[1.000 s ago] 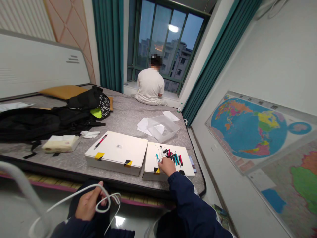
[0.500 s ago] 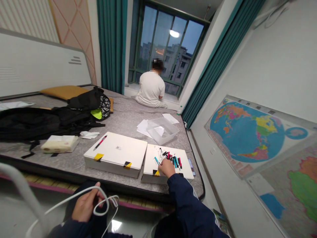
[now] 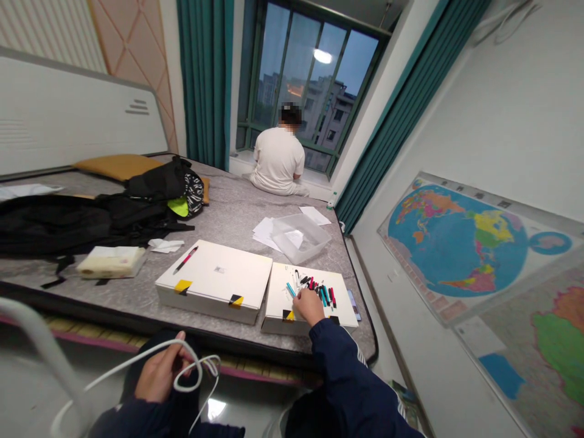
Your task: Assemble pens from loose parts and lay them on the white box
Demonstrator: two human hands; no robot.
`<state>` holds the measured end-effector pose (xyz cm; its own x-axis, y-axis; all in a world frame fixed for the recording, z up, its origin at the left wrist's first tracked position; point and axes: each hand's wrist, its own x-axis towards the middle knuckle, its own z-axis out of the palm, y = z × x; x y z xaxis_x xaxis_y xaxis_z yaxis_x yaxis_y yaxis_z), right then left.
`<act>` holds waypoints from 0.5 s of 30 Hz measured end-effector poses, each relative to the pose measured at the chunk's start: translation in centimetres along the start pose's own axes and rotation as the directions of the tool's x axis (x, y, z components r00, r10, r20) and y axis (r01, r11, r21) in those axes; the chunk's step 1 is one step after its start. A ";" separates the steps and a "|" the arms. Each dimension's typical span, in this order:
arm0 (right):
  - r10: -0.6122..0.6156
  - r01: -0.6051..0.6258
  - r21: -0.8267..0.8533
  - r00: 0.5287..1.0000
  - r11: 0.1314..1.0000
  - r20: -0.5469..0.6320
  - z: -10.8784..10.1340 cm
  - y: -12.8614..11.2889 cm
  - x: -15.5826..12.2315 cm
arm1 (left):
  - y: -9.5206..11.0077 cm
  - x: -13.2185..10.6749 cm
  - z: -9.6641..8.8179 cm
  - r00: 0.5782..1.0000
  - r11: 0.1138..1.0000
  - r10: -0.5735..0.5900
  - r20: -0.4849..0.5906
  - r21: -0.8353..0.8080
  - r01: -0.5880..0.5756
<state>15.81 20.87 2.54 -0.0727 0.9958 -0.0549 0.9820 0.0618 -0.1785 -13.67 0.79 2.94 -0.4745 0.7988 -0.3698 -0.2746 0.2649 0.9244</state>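
My left hand [image 3: 157,372] is low in front of the bed, its fingers closed on a looped white cable [image 3: 201,376]. With bent fingers, my right hand [image 3: 310,306] reaches over the front of the right white box [image 3: 276,292]. Its fingertips are down among the pens, and whatever they pinch is hidden by the hand. A teal pen [image 3: 291,290] lies just left of the fingertips. To the right of the hand, teal, black and red pens [image 3: 327,297] lie in a row. More black and white pens [image 3: 298,280] are scattered behind it.
Left of it stands a larger white box [image 3: 241,274] with a red-and-black pen [image 3: 185,260] on top. Behind are a clear plastic bin [image 3: 314,246] and papers [image 3: 264,234]. A tissue pack [image 3: 112,263] and black backpack [image 3: 91,219] lie left. A person [image 3: 278,159] sits by the window.
The view has shifted slightly. My right hand stays at the pens on the right box, almost unmoved. The left hand still holds the cable.
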 end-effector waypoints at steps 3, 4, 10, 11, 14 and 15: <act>-0.019 0.020 0.035 0.999 0.999 -0.046 -0.2 -0.2 -0.5 | -0.2 0.2 0.0 1.000 1.000 0.010 0.005 -0.010 -0.010; -0.023 0.026 0.048 0.998 0.998 -0.059 -0.3 -0.3 -0.8 | -0.2 0.2 0.0 1.000 1.000 0.010 0.006 -0.016 -0.010; -0.023 0.030 0.128 0.998 0.991 -0.055 -1.4 -1.2 -2.9 | 0.1 -0.3 0.6 0.999 1.000 0.017 0.039 0.006 -0.017; -0.033 0.040 0.143 0.998 0.989 -0.049 -1.6 -1.5 -3.4 | 0.1 -0.4 0.7 0.999 1.000 0.019 0.040 0.009 -0.019; -0.117 0.123 0.223 0.992 0.967 -0.042 -2.1 -2.6 -5.3 | -0.1 -0.2 1.0 1.000 1.000 0.017 0.025 -0.012 -0.017; -0.155 0.161 0.263 0.987 0.951 -0.045 -2.1 -2.9 -6.0 | -0.2 0.1 1.1 1.000 0.999 0.017 0.013 -0.030 -0.016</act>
<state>13.73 14.81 5.50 -0.2156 0.9763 0.0178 0.8767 0.2016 -0.4367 -12.73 1.36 2.79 -0.4679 0.8102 -0.3529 -0.2917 0.2353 0.9271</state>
